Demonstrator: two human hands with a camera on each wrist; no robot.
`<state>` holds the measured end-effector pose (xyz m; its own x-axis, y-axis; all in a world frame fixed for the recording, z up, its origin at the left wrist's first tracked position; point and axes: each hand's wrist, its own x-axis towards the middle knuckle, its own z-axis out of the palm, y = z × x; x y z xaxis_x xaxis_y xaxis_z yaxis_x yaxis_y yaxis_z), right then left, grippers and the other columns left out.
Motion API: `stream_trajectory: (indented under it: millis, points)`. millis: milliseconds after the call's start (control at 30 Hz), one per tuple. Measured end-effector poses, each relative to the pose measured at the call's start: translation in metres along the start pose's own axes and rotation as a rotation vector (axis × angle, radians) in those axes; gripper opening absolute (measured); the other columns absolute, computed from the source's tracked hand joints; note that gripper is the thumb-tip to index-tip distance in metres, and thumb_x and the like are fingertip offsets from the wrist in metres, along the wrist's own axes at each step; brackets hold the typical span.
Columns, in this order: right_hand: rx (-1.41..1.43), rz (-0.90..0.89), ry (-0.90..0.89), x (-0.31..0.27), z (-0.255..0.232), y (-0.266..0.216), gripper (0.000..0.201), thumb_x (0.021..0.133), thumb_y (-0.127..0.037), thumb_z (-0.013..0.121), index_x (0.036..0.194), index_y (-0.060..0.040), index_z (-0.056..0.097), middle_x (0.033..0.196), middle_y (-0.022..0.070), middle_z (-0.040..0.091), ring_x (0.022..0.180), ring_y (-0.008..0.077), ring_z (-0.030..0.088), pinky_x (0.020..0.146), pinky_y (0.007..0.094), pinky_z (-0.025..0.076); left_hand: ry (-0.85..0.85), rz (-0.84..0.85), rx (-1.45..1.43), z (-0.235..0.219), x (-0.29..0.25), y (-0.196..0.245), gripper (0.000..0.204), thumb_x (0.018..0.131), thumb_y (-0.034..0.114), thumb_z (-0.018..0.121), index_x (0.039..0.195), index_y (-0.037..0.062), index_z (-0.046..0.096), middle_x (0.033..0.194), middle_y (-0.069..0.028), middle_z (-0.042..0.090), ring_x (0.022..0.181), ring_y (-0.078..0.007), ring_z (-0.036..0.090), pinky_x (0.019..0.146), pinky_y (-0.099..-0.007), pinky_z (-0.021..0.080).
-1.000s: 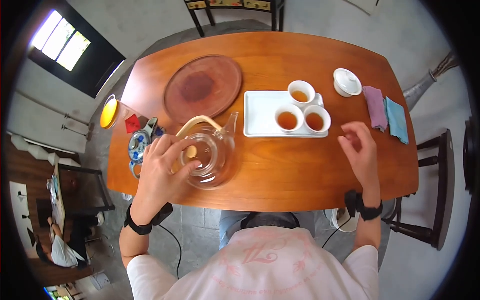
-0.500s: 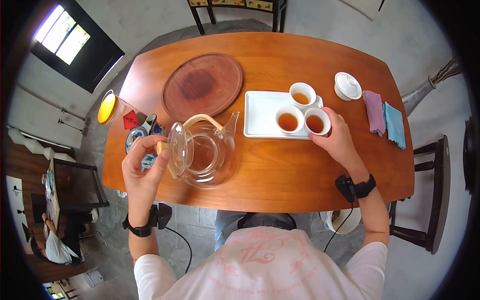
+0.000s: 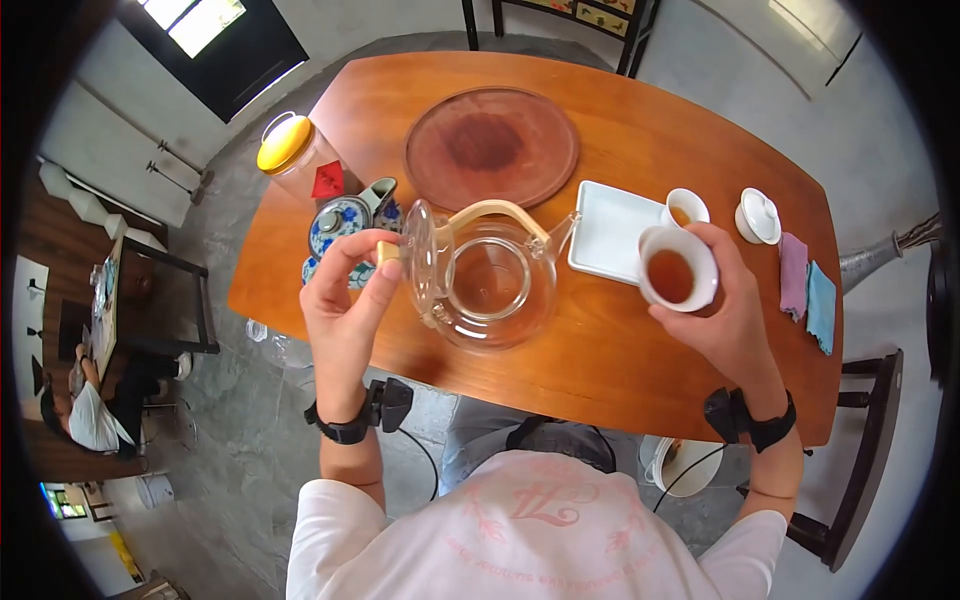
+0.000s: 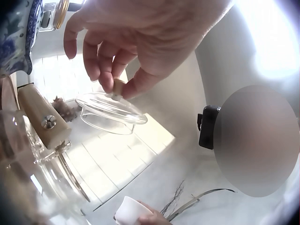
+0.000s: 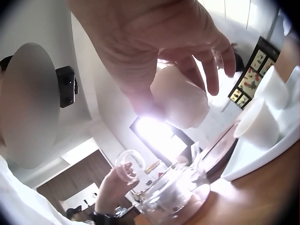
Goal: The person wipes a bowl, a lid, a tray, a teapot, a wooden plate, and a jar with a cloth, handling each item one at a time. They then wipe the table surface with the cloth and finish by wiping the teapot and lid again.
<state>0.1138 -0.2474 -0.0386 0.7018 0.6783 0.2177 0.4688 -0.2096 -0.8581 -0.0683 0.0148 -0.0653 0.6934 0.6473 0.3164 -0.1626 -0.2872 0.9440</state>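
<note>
My left hand (image 3: 345, 300) pinches the wooden knob of a clear glass lid (image 3: 421, 262), held on edge beside the open mouth of the glass teapot (image 3: 505, 325). Under its arched wooden handle (image 3: 495, 209) the pot looks nearly empty. In my right hand (image 3: 735, 315) is a white cup (image 3: 672, 277) of reddish-brown tea, raised and tilted toward the pot, thumb and fingers around its sides. Two more white cups, a nearer one (image 5: 258, 125) and a farther one (image 5: 273, 88), stand on the white tray (image 3: 605, 230); the held cup hides one in the head view.
A round brown wooden board (image 3: 545, 125) lies behind the teapot. To the left stand a blue-and-white teapot (image 3: 335, 222) and a yellow-lidded jar (image 3: 286, 143). At right are a lidded white bowl (image 3: 758, 215), a pink cloth (image 3: 793, 270) and a blue cloth (image 3: 821, 308).
My left hand has lifted the lid off the glass teapot and turned it on edge to the left. The right hand has taken a tea cup from the tray and brought it toward the pot.
</note>
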Motion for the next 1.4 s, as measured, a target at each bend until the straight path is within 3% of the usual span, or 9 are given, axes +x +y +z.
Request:
stream_trajectory:
  millis: [167,233,600,800,867,1100,1233,1300,1400]
  points:
    - [-0.122,-0.139,-0.103,0.027,0.039,-0.019,0.059,0.062,-0.01,0.077,0.113,-0.0024,0.048,0.101,0.0123,0.059,0.096,0.0278,0.057,0.083,0.0377,0.045,0.015,0.042,0.048,-0.005,0.001,0.001,0.014,0.079,0.003,0.066,0.093,0.0007,0.064,0.084,0.0007,0.057,0.081,-0.0092,0.05,0.079,-0.0231,0.039]
    - [-0.393,-0.316,-0.113,0.036,0.049,-0.027,0.058,0.06,-0.013,0.075,0.112,-0.0034,0.05,0.102,0.014,0.059,0.097,0.0316,0.055,0.085,0.0409,0.042,0.009,0.078,0.071,-0.009,0.002,0.001,0.014,0.079,0.003,0.066,0.093,0.0008,0.064,0.083,0.0008,0.056,0.08,-0.0092,0.049,0.079,-0.0232,0.038]
    - [-0.996,-0.54,-0.246,0.061,0.076,-0.047,0.058,0.058,-0.015,0.074,0.112,-0.008,0.053,0.092,0.0052,0.054,0.094,0.0219,0.051,0.088,0.0427,0.038,0.01,0.099,0.057,-0.023,0.005,-0.01,0.015,0.078,0.004,0.067,0.092,0.0005,0.064,0.08,-0.0003,0.055,0.079,-0.0105,0.05,0.078,-0.0238,0.038]
    - [-1.264,-0.761,-0.13,0.063,0.091,-0.053,0.048,0.063,-0.014,0.071,0.108,-0.0105,0.055,0.092,0.0027,0.054,0.096,0.021,0.05,0.095,0.0466,0.034,-0.024,0.107,0.065,-0.024,0.003,-0.015,0.015,0.077,0.003,0.066,0.092,0.0005,0.064,0.081,-0.0007,0.056,0.079,-0.011,0.05,0.078,-0.024,0.039]
    - [-1.377,-0.84,-0.133,0.063,0.096,-0.055,0.033,0.069,-0.016,0.065,0.101,-0.0121,0.057,0.088,0.0007,0.053,0.096,0.0178,0.05,0.098,0.0511,0.033,-0.033,0.108,0.064,-0.023,0.002,-0.015,0.016,0.077,0.003,0.066,0.093,0.0004,0.064,0.081,-0.0008,0.056,0.08,-0.0111,0.05,0.078,-0.024,0.039]
    - [-1.46,-1.046,-0.097,0.058,0.11,-0.048,0.019,0.073,-0.019,0.059,0.091,-0.0129,0.056,0.082,-0.0009,0.05,0.092,0.0155,0.051,0.1,0.0534,0.034,-0.048,0.07,0.045,-0.019,-0.001,-0.012,0.016,0.077,0.001,0.065,0.093,-0.0001,0.063,0.082,-0.0009,0.055,0.08,-0.0109,0.05,0.078,-0.0231,0.039]
    - [-1.321,-0.999,0.019,0.058,0.094,-0.037,0.019,0.075,-0.018,0.056,0.093,-0.0128,0.056,0.084,-0.0009,0.051,0.093,0.0157,0.051,0.099,0.0545,0.034,-0.039,0.037,0.036,-0.013,-0.002,-0.009,0.015,0.077,-0.002,0.064,0.092,-0.0015,0.062,0.086,-0.0014,0.056,0.082,-0.0106,0.05,0.079,-0.0224,0.038]
    - [-1.257,-0.854,-0.035,0.05,0.061,-0.044,0.029,0.07,-0.014,0.063,0.098,-0.0113,0.056,0.09,0.0004,0.054,0.095,0.018,0.051,0.099,0.0498,0.035,-0.039,0.017,0.032,-0.014,-0.004,-0.007,0.015,0.079,-0.003,0.062,0.094,-0.0018,0.062,0.09,-0.0021,0.057,0.085,-0.0107,0.051,0.081,-0.0224,0.038]
    - [-0.533,-0.332,0.102,0.03,0.006,-0.034,0.045,0.064,-0.013,0.072,0.105,-0.0045,0.054,0.094,0.005,0.059,0.092,0.0243,0.056,0.092,0.0418,0.042,-0.04,-0.001,0.004,-0.018,-0.006,-0.012,0.017,0.08,-0.002,0.062,0.097,-0.0021,0.061,0.094,-0.0031,0.058,0.088,-0.0112,0.05,0.083,-0.0229,0.037]
